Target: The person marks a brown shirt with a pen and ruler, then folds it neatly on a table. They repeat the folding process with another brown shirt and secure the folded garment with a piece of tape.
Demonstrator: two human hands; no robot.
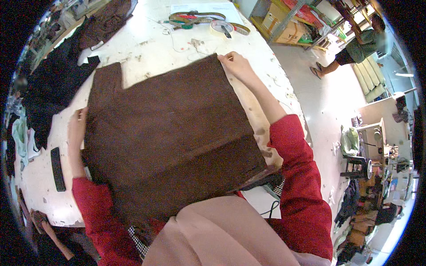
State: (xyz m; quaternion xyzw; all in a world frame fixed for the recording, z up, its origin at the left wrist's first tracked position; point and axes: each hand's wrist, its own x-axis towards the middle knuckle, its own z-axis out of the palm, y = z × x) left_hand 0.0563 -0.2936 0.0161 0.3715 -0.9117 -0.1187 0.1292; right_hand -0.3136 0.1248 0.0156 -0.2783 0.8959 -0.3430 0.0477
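Note:
A dark brown piece of fabric lies spread over the white table and hangs past its near edge in front of me. A narrow tab of it sticks up at its upper left. My right hand pinches the fabric's upper right corner between thumb and fingers. My left hand, somewhat blurred, is at the fabric's left edge; whether its fingers grip the cloth is not clear.
Black fabric covers the table's left side, near a dark flat strip. A coiled measuring tape, a tape roll and papers lie at the far edge. A person stands beyond, right of the shelves.

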